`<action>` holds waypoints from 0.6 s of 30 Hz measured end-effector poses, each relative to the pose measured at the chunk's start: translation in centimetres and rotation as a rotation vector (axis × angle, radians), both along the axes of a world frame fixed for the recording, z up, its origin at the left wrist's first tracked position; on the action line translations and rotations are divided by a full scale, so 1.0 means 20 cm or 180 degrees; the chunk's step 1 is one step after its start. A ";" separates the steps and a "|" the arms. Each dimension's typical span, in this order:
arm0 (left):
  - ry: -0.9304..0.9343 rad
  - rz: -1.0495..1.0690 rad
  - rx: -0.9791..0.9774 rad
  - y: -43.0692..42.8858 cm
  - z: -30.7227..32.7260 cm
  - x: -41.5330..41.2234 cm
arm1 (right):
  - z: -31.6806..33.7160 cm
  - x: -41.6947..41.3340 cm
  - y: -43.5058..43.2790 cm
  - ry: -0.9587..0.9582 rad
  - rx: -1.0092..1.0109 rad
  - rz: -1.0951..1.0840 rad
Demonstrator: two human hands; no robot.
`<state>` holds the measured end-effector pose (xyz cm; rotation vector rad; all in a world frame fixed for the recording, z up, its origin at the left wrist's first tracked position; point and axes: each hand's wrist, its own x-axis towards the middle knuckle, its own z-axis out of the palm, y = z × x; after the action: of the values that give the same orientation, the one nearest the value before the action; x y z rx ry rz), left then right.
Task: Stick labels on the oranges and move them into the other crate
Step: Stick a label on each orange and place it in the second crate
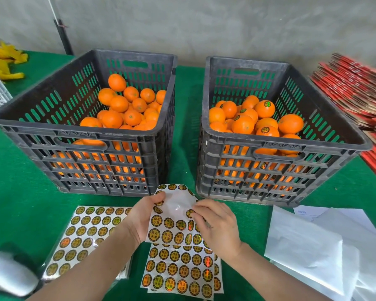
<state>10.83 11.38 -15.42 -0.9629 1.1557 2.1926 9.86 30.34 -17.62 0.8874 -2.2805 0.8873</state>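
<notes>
While the left hand point(144, 217) grips the label sheet point(172, 230) by its left edge, the right hand point(218, 227) pinches one label point(190, 213) with curled fingers. Beyond the hands, oranges point(126, 109) fill the left crate point(74, 133) and the right crate point(313, 146).

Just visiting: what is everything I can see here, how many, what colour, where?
cloth: one, green, under everything
left crate: one, black, rear left
right crate: one, black, to its right
oranges: many, orange, in both crates; some in the right crate bear labels
held label sheet: one, gold-black rounds on white, between the hands
loose label sheets: several, same colours, on the cloth near the hands
white paper: several sheets, white, near right
red cardboard: one stack, red, far right
yellow items: one pile, yellow, far left
left hand: grips the held label sheet
right hand: pinches at a label on it
</notes>
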 end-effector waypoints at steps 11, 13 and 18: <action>0.0052 -0.0667 -0.0106 -0.10 -0.08 0.04 | 0.08 0.01 0.03 -0.2004 -0.1200 0.0231; 0.0162 -0.0926 -0.0240 -0.10 -0.11 0.07 | 0.12 -0.01 0.02 -0.2381 -0.1227 0.0126; 0.0549 -0.1787 -0.2611 -0.09 -0.14 0.12 | 0.24 -0.05 -0.07 -0.2266 -0.1178 0.0315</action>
<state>13.25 9.51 -18.14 -0.6040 2.1724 1.3600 8.78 29.02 -12.87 0.5706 -2.5006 1.8298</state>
